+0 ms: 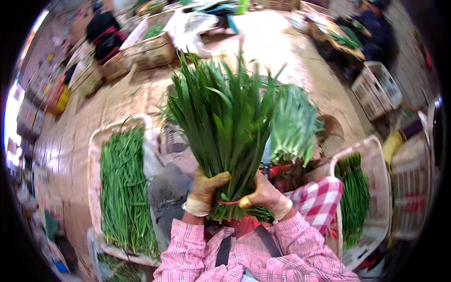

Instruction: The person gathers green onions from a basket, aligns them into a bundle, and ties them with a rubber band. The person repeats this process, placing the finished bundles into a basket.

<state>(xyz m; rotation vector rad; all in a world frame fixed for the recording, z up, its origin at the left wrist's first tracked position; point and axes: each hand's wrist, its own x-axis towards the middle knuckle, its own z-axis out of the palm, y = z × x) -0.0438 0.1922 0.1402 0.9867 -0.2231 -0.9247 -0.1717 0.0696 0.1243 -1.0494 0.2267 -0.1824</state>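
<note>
A thick bunch of flat-leaved greens, like garlic chives (225, 127), stands upright between my hands, leaf tips pointing away from me. My left hand (208, 188), in a stained yellowish glove, clasps the lower stems from the left, its thumb across the front. From the right, my similarly gloved right hand (264, 195) grips the bunch near its base. A red band (229, 202) circles the stems just above the cut ends, and my right thumb touches it. Behind the bunch on the right lies a pile of greens with pale stem ends (292, 123).
To my left, a plastic crate (94, 169) holds loose long greens (125, 190). On my right, another crate (382, 197) contains tied bunches (354, 197). An upright slatted crate (375, 91) sits farther off. People (378, 31) are at the far right and far left, beside more crates.
</note>
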